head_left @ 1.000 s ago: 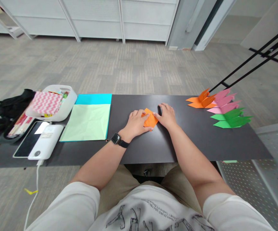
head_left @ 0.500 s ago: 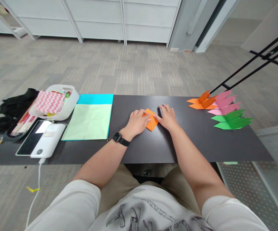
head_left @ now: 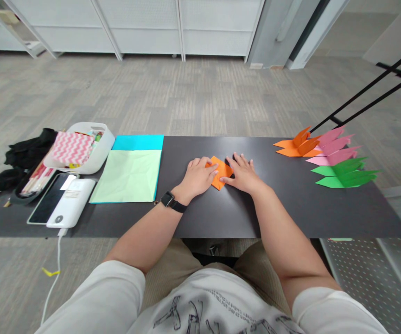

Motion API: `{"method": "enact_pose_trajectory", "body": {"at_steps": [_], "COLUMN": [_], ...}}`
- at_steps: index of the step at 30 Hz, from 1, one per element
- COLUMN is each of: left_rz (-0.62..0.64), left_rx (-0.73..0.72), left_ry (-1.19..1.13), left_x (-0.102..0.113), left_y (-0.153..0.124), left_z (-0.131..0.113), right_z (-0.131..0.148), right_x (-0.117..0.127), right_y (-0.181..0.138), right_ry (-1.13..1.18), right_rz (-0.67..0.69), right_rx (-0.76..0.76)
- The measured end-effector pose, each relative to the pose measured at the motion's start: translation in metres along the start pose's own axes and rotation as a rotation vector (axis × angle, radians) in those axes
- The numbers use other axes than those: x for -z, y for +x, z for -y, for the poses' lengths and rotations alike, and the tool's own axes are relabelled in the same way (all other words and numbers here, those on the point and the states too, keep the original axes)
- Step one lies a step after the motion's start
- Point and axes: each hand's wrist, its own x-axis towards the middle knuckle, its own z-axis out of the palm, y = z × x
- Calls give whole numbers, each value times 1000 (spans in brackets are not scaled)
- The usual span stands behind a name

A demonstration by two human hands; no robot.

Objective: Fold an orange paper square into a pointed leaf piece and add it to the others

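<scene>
A small folded piece of orange origami paper (head_left: 218,176) lies on the dark table in front of me, its point towards me. My left hand (head_left: 197,177) holds it down at its left edge, thumb and index finger on the paper, the other fingers bent beside it. On the opposite side, my right hand (head_left: 242,174) rests with fingers spread. Its thumb touches the lower right part of the paper, and the other fingers reach past the right corner onto the table. My hands cover part of the paper's edges.
Left of my hands are light green sheets (head_left: 127,176) over blue sheets (head_left: 137,142), a white power bank (head_left: 71,203), a phone (head_left: 49,199) and a white basket (head_left: 99,160). Orange (head_left: 297,144), pink (head_left: 335,147) and green (head_left: 346,175) folded paper figures stand at right.
My right hand has spread its fingers and its thumb has slid down and left across the orange paper. My left hand stays in place. The view has shifted slightly.
</scene>
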Motion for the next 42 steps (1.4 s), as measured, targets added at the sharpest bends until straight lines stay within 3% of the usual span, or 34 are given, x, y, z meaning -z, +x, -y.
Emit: {"method": "enact_pose_trajectory", "body": {"at_steps": [12,20,28,42], "left_rz": [-26,-15,-13,0], "left_rx": [-11,-14,-37,-47], "left_ry": [-11,-28,-23,18], "left_x": [-4,0,1,-3], "left_y": [2,2,2,3], "left_z": [4,2,4,5], "right_z": [8,1,1,-3], "right_x": [7,8,-8,-12], "right_y": [-11,2,5,30], "right_ry": [-34,162,61,160], "right_rz": [73,-267,-183,-519], "right_rx": [53,88,22,-121]}}
